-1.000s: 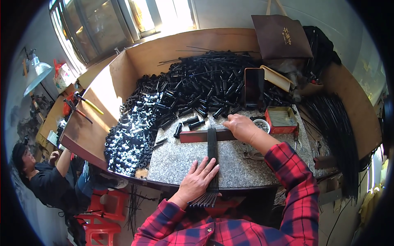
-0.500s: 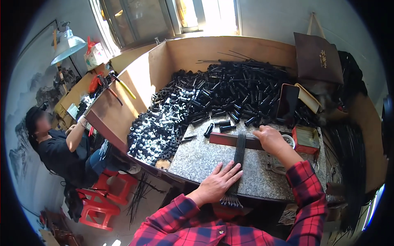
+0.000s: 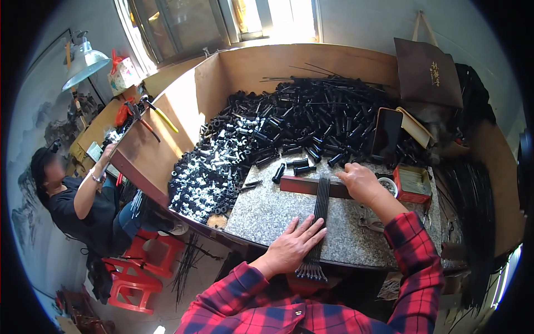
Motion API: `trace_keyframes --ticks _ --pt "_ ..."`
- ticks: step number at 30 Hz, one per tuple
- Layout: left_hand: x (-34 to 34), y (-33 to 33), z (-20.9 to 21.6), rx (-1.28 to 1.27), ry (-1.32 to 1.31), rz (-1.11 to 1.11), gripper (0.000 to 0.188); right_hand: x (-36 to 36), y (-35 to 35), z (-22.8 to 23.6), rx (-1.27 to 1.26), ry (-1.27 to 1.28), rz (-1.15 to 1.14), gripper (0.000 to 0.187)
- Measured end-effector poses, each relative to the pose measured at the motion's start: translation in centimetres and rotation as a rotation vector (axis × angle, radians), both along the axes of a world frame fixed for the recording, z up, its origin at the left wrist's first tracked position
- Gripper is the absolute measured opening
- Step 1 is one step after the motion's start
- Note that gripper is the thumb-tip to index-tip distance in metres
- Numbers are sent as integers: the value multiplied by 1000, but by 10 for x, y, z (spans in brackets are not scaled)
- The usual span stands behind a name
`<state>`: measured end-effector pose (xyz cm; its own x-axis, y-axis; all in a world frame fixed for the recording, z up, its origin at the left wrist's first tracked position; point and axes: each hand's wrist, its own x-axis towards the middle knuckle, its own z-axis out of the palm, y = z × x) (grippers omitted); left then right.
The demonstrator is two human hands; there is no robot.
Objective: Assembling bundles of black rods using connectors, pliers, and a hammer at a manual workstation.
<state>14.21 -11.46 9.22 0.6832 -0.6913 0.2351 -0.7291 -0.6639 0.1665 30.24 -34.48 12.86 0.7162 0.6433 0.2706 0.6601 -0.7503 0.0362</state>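
A row of thin black rods point(image 3: 322, 196) lies side by side across a dark reddish-brown bar point(image 3: 298, 185) on the speckled stone slab. Their near ends, with small metallic tips point(image 3: 311, 271), stick out past the slab's front edge. My left hand point(image 3: 295, 243) rests on the near part of the rods, fingers stretched out and lying flat. Beyond it, my right hand point(image 3: 361, 182) is closed beside the far part of the rods, over the bar's right side. Whatever its curled fingers hold is hidden.
Black tubular parts point(image 3: 334, 117) and small shiny fittings point(image 3: 211, 172) are heaped behind and left of the slab point(image 3: 261, 220). A phone point(image 3: 386, 133), a white cup point(image 3: 387, 186) and a red box point(image 3: 413, 183) stand at right. Another person point(image 3: 78, 195) sits at left, near red stools point(image 3: 133, 284).
The view has shifted slightly. My right hand has moved a little closer to the rods' far ends. My left hand stays flat on the rods.
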Motion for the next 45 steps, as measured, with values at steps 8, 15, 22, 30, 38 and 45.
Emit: trace_keyframes --ticks 8,15,22,30,38,45 --pt "-1 0 0 6 6 18 64 -3 -5 2 1 -9 20 22" --pt "0 0 0 10 -6 19 63 -2 -3 1 3 23 -8 17" --pt "-1 1 -1 23 -17 16 61 -2 -3 -1 16 19 14 16" --pt "-2 1 -2 23 -15 23 62 -3 4 1 13 15 25 18" --pt "6 -1 2 15 13 10 74 8 8 -1 68 5 80 31" --pt "-7 15 3 -58 90 -22 102 -1 29 -2 245 -59 201 22"
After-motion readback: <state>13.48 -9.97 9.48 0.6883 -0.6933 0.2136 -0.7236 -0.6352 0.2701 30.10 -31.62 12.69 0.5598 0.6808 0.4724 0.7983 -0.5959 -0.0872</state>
